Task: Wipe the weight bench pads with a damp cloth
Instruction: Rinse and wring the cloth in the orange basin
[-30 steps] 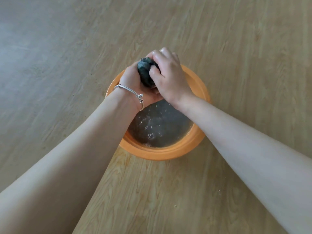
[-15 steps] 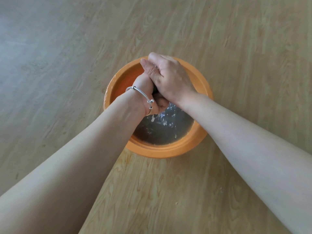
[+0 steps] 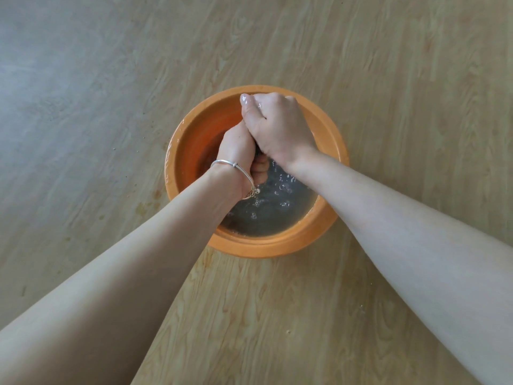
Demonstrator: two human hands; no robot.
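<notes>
Cloth -- mostly hidden -- is clamped by curled fingers of left hand and right hand over the basin, likely so wrung water falls inside.

A light wood-grain floor carries an orange basin of water, which stands flat on it, with small brownish stains just left.
</notes>
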